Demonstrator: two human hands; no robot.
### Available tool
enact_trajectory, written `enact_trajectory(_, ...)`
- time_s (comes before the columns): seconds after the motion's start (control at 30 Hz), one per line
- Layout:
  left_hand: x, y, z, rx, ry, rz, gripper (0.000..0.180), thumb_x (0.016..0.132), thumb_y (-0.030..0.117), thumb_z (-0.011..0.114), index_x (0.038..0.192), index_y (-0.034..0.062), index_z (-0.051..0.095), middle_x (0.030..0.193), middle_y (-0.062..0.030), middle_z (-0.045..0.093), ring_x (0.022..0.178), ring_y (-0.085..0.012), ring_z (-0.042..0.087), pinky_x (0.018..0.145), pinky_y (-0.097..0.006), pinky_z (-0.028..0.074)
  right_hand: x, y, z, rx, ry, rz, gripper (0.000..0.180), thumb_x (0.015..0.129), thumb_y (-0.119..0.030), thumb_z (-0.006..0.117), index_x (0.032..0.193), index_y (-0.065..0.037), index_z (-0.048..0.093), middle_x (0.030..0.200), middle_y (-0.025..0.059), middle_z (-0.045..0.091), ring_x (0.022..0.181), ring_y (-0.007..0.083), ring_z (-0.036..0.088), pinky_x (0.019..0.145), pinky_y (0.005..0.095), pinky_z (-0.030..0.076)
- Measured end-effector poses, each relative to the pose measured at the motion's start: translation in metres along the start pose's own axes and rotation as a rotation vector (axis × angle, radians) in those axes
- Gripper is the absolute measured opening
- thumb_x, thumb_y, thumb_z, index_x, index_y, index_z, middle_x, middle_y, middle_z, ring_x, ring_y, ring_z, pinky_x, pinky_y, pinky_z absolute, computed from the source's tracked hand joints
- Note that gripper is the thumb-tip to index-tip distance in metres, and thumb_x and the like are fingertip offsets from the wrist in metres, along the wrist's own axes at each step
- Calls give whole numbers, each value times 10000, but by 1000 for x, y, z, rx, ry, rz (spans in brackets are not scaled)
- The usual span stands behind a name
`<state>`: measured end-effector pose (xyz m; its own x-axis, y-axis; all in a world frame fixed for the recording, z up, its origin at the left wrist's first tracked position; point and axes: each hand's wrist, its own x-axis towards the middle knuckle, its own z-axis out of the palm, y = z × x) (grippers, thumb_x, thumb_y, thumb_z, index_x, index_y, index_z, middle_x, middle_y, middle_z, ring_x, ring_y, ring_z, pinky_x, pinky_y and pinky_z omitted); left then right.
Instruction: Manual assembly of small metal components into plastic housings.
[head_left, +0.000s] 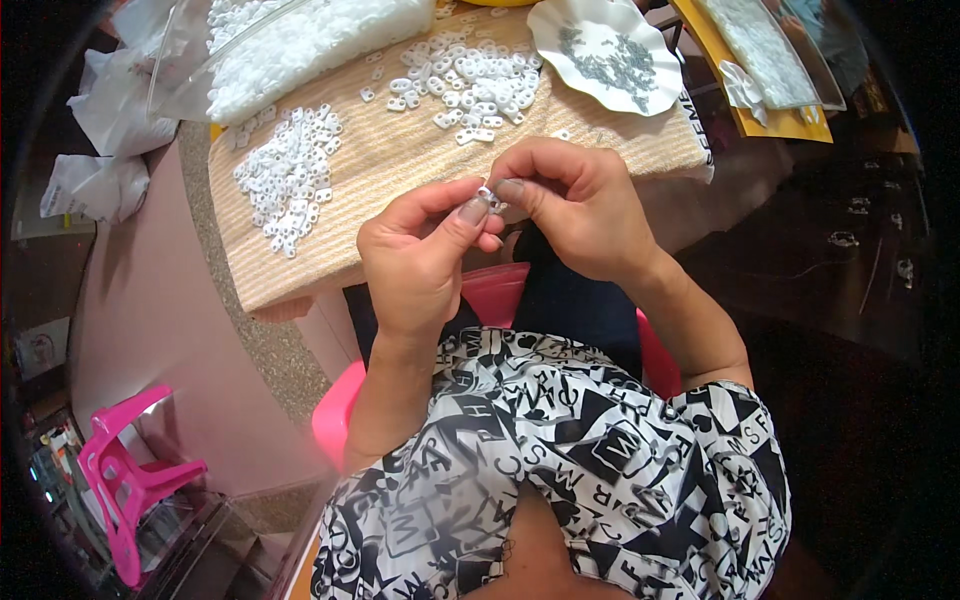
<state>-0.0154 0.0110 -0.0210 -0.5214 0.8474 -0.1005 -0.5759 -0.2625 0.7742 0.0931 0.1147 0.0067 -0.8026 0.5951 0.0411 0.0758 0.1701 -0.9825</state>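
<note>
The left hand (415, 255) and right hand (590, 205) meet at the worktop's (365, 150) near edge, both pinching a small white piece (490, 196); a wavy-rimmed dish (552, 20) sits at the far right corner.

The bare left hand (415, 250) and bare right hand (590, 205) pinch a small whitish piece (488, 193) near a worktop covered with striped beige cloth (382, 150), bearing loose flat white plastic pieces (285, 180) and a white wavy-rimmed dish (548, 28) of small grey parts (612, 66).
</note>
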Motion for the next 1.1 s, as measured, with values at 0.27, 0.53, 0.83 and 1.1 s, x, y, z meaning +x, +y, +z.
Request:
enact_trajectory(0.27, -6, -4, 3, 270, 43, 137, 101, 762, -55, 573, 861, -72, 587, 755, -110, 596, 596, -120, 579, 535, -216, 507, -1, 6, 8, -176, 87, -216, 37, 733, -7, 571, 723, 29, 573, 610, 108, 581, 550, 176, 604, 482, 278, 461)
enact_trajectory(0.53, -2, -19, -4, 268, 108, 217, 77, 772, -63, 551, 844, -70, 579, 739, -106, 598, 565, -122, 573, 514, -215, 493, 1, 17, 20, -82, 118, -102, 49, 741, -14, 573, 739, 34, 576, 613, 109, 582, 561, 136, 594, 492, 257, 464)
enact_trajectory(0.83, 5, -11, -2, 88, 97, 123, 136, 784, -29, 563, 908, -86, 559, 765, -133, 604, 627, -152, 597, 558, -229, 506, 13, 10, 0, 158, 27, 50, 193, 803, -60, 549, 967, 32, 590, 776, 70, 626, 678, 86, 576, 615, 219, 482)
enact_trajectory(1.1, 6, -9, -4, 112, 108, 123, 146, 781, -28, 568, 915, -86, 557, 775, -133, 602, 635, -159, 602, 560, -233, 507, 14, 11, -9, 40, -2, -7, 171, 797, -73, 551, 927, 29, 593, 781, 53, 620, 685, 84, 560, 621, 221, 459)
